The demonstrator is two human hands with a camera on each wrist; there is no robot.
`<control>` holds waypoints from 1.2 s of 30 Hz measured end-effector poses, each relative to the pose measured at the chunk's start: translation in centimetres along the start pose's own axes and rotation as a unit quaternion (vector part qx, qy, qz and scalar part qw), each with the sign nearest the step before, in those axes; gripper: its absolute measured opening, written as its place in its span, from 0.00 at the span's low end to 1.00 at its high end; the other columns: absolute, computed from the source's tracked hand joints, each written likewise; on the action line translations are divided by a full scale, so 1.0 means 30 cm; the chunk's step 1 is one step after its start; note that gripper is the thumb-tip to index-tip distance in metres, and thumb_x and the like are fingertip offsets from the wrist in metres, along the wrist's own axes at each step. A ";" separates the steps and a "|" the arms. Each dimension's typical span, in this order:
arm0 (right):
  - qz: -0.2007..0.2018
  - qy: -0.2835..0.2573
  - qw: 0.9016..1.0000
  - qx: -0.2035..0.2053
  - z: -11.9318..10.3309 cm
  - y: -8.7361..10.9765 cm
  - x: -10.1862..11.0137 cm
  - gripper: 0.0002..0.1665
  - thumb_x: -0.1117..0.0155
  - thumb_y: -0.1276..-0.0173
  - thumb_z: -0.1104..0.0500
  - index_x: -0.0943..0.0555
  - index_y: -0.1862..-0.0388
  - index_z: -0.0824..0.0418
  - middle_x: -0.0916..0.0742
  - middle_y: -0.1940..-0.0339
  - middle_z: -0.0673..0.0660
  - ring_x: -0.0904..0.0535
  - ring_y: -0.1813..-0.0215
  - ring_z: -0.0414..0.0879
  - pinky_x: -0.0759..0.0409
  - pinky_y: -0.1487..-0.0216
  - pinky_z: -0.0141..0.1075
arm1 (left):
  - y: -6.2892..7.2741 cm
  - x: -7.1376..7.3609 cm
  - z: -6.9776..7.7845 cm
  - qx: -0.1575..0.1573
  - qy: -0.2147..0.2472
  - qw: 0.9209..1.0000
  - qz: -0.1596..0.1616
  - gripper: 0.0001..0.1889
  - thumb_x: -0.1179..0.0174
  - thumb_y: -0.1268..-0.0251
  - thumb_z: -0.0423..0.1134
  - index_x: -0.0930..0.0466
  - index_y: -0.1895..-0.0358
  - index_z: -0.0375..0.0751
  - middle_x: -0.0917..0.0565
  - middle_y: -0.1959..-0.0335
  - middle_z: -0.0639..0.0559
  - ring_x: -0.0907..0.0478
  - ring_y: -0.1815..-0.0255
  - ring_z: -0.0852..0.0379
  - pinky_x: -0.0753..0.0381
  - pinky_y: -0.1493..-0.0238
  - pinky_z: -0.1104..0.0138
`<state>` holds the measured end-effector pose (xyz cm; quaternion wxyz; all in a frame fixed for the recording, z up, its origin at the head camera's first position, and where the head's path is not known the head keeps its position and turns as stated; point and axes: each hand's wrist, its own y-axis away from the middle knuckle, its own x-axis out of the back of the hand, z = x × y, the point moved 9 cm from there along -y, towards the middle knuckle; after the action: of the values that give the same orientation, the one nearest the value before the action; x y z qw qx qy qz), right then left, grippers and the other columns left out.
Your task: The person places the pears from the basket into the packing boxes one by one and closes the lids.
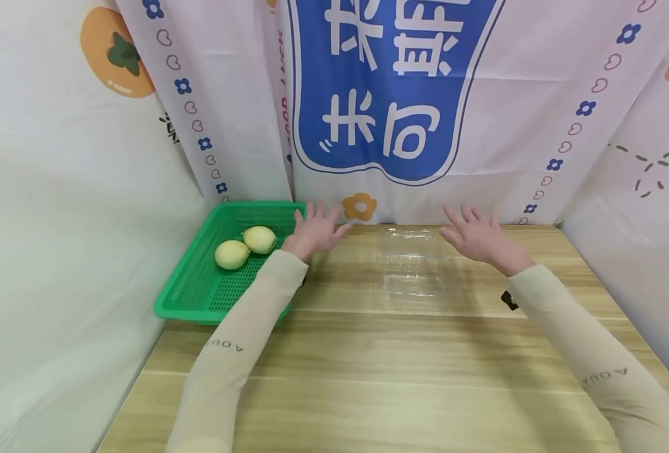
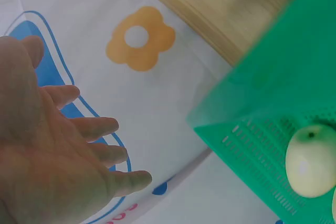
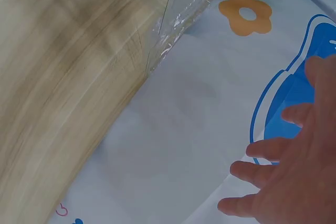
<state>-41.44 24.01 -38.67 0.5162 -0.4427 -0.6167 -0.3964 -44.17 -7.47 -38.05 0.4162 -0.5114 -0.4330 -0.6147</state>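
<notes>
Fingers spread and holding nothing, my left hand (image 1: 315, 234) hovers by the right side of a green plastic basket (image 1: 190, 277). Two pale yellow, rounded fruits (image 1: 232, 255) lie in that basket; their exact kind is hard to tell. One fruit (image 2: 311, 161) also shows at the right of the left wrist view. My right hand (image 1: 478, 238), likewise spread and bare, is held above the table near the right side of a clear plastic container (image 1: 414, 270). Part of the container (image 3: 173, 19) appears at the top of the right wrist view.
The wooden table (image 1: 357, 390) ends at a white cloth backdrop (image 1: 498, 157) with a blue printed panel (image 1: 380, 126). White cloth walls (image 1: 57, 251) stand at both sides. A small black object (image 1: 509, 300) shows beside the right sleeve cuff.
</notes>
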 end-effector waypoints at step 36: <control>0.055 -0.112 0.992 0.009 0.013 0.080 -0.178 0.46 0.63 0.22 0.37 0.56 0.20 0.64 0.34 0.30 0.79 0.32 0.33 0.74 0.34 0.34 0.65 | 0.064 -0.164 0.141 -0.062 0.064 0.996 0.017 0.36 0.66 0.25 0.66 0.49 0.22 0.53 0.43 0.22 0.40 0.44 0.23 0.36 0.42 0.27 0.40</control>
<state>-38.86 24.35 -43.91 0.4687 -0.5129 -0.6490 -0.3099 -40.56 -3.61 -42.27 0.4205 -0.5031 -0.3578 -0.6649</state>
